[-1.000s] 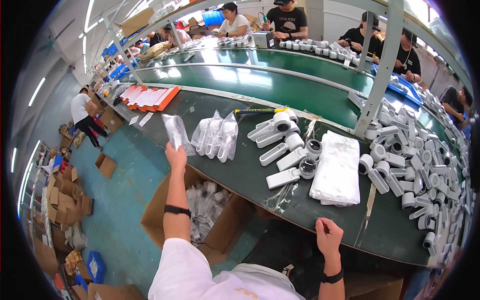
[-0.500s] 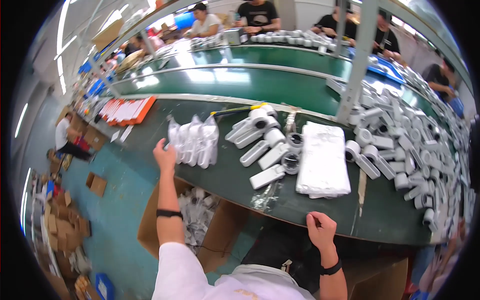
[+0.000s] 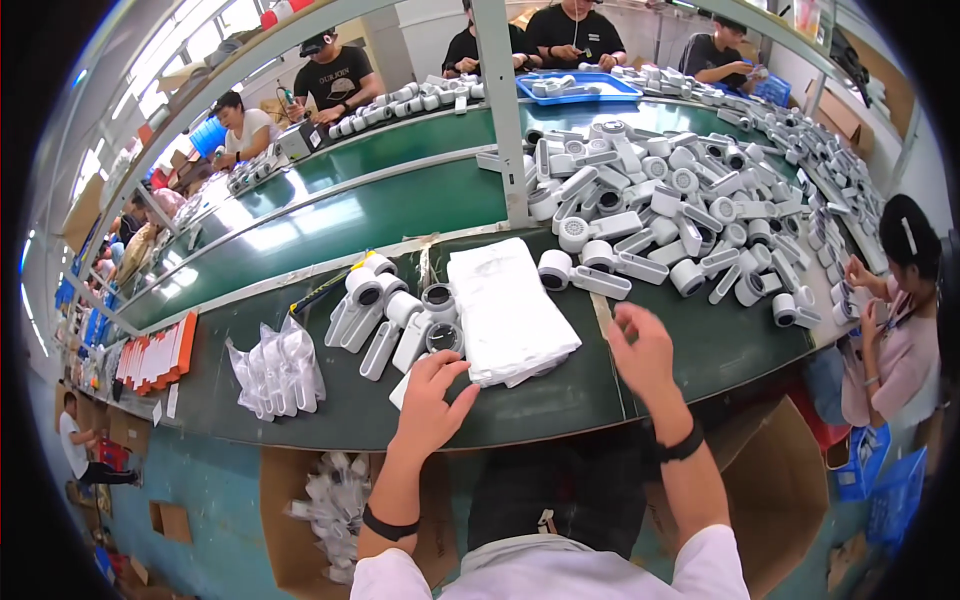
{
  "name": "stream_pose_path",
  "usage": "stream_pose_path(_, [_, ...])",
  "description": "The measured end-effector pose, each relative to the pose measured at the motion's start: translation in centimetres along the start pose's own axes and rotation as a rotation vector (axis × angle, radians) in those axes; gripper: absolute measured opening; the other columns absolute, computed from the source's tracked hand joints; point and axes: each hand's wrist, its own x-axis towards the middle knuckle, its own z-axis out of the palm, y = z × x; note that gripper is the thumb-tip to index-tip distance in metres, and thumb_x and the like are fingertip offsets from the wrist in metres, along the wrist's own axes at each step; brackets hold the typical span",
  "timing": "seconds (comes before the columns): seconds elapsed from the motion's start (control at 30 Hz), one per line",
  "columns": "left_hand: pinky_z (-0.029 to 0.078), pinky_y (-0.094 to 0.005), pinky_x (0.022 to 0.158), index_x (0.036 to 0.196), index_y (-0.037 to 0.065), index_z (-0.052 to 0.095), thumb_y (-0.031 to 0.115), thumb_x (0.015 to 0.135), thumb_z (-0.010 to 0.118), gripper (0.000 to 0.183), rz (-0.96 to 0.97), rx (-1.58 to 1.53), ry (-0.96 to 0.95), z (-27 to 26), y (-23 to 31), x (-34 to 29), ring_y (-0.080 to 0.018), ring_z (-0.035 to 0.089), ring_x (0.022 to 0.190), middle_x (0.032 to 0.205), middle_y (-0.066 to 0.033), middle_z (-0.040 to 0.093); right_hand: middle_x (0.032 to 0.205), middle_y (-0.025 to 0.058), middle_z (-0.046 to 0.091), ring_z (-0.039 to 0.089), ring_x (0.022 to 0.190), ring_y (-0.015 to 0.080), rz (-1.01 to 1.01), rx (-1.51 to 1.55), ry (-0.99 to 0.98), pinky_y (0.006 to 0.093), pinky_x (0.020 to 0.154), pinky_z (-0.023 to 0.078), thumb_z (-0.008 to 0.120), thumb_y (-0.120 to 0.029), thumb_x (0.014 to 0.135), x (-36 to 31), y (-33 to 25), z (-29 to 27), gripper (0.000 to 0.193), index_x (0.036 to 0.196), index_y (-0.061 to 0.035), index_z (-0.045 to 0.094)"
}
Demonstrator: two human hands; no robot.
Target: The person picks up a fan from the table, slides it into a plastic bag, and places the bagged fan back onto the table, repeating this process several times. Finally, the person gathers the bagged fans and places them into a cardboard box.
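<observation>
My left hand [image 3: 430, 402] is open, its fingers apart, at the near left corner of a stack of white plastic bags [image 3: 510, 312]. Whether its fingertips touch the stack I cannot tell. Right of the stack, my right hand [image 3: 642, 352] hovers open with nothing in it. Left of the stack lies a small group of white-and-grey devices [image 3: 381, 349], each with a round head and a flat handle. Further left, several devices wrapped in clear bags [image 3: 277, 376] lie side by side.
A big heap of unwrapped devices [image 3: 690, 190] covers the bench's right side. Orange-and-white flat boxes [image 3: 160, 352] lie at the far left. Below the bench edge, an open carton [image 3: 275, 515] holds bagged devices. Another carton [image 3: 785, 450] stands at right. Co-workers sit across the belt.
My view has turned right. My left hand has left the bagged devices and come to the bag stack. The right hand has risen from the bench edge, and its fingers have spread.
</observation>
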Motion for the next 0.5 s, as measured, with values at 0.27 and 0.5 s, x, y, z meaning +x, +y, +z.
stream_pose_path(0.27, [0.048, -0.0382, 0.085, 0.098, 0.003, 0.066, 0.009, 0.078, 0.072, 0.022, 0.085, -0.009, 0.005, 3.5, 1.8, 1.6, -0.0310, 0.059, 0.098, 0.101, -0.0119, 0.065, 0.117, 0.0118, 0.057, 0.051, 0.115, 0.0305, -0.116, -0.506, -0.036, 0.0446, 0.091, 0.045, 0.067, -0.021, 0.079, 6.5, 4.3, 4.0, 0.044, 0.120, -0.0091, 0.057])
stream_pose_path(0.5, [0.049, -0.0385, 0.074, 0.090, 0.007, 0.068, 0.017, 0.076, 0.075, 0.018, 0.208, 0.195, -0.043, 8.4, 1.6, 4.8, -0.0277, 0.060, 0.086, 0.090, -0.0068, 0.066, 0.112, 0.0135, 0.054, 0.062, 0.098, 0.0335, 0.071, -0.203, -0.132, 0.0429, 0.081, 0.051, 0.066, -0.020, 0.084, 4.8, 4.0, 4.1, 0.034, 0.114, -0.0056, 0.058])
